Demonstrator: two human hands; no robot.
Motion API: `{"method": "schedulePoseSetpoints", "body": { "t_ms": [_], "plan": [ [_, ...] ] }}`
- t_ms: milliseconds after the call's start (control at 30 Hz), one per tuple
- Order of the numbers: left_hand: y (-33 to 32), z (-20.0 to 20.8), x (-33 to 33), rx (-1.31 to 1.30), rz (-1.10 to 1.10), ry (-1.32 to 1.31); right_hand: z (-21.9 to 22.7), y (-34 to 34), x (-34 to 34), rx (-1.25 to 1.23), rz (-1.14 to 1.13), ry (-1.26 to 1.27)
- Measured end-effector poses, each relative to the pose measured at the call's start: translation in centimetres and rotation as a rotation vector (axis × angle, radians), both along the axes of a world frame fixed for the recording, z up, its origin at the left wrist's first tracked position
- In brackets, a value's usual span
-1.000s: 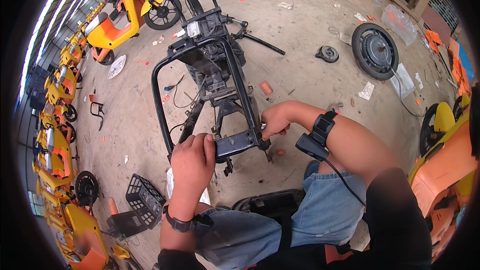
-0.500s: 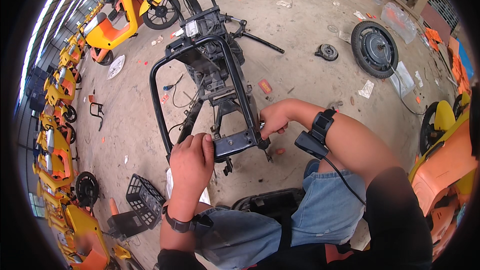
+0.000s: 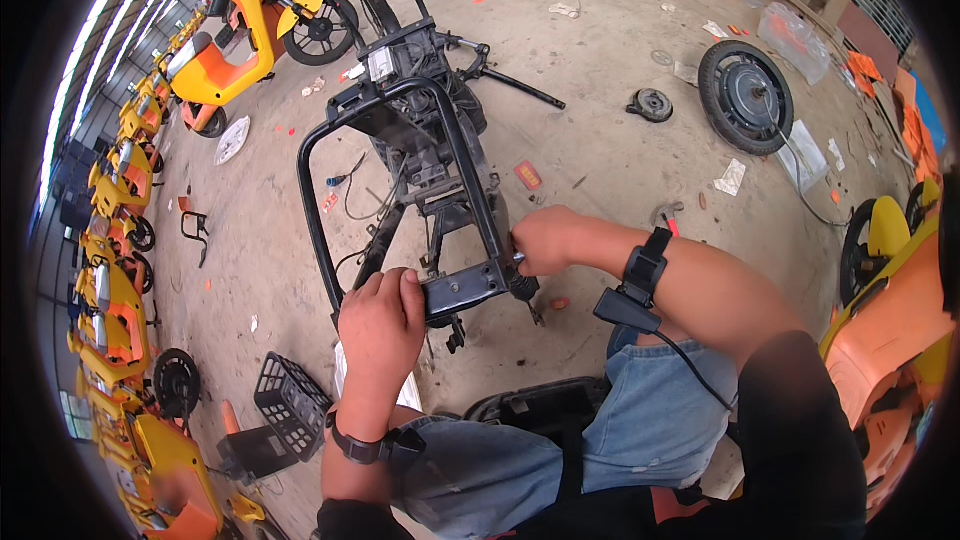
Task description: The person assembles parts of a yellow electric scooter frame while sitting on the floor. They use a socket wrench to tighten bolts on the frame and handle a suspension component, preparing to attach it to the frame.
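Note:
A stripped black scooter frame stretches away in front of me, its rear loop and crossbar closest. My left hand wraps over the left end of the crossbar, gripping the frame. At the crossbar's right end, my right hand is closed beside the tube. A small shiny metal bit shows at its fingers, but most of whatever it holds is hidden. Cables and dark parts fill the middle of the frame.
A wheel with a hub motor and a round black part lie right on the concrete. A red-handled tool is beyond my right forearm. Yellow scooters line the left; a black basket sits near left. Orange panels stand right.
My right hand has shifted slightly up and left along the tube, its wrist turned, uncovering the red-handled tool behind the arm. My left hand keeps its hold on the frame.

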State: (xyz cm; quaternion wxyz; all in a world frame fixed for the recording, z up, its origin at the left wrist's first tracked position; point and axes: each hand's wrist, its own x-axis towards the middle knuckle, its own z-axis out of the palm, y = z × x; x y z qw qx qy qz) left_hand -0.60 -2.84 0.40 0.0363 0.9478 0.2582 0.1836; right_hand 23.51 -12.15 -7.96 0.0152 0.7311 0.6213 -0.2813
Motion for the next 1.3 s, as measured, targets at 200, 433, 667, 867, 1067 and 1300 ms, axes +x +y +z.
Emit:
{"method": "schedulePoseSetpoints", "body": {
  "t_ms": [200,433,667,867,1067,1300],
  "plan": [
    [0.0,-0.4,0.2,-0.008,0.002,-0.001,-0.6,-1.0,-0.6,0.128,-0.047,-0.116],
    [-0.1,-0.2,0.2,-0.017,-0.004,0.005,-0.1,-0.6,-0.3,0.051,0.009,-0.094],
    [-0.2,0.4,-0.2,-0.051,0.008,0.011,-0.1,0.7,1.7,-0.257,-0.045,0.417],
    [-0.1,-0.1,0.3,-0.023,-0.018,-0.003,-1.6,1.0,2.9,-0.479,-0.227,0.712],
    [-0.1,-0.1,0.0,0.000,-0.009,-0.019,-1.6,2.1,2.4,-0.596,-0.207,0.673],
    [0.1,-0.3,0.3,0.008,-0.006,-0.011,-2.5,1.3,1.9,-0.215,-0.005,0.288]
  ]
}}
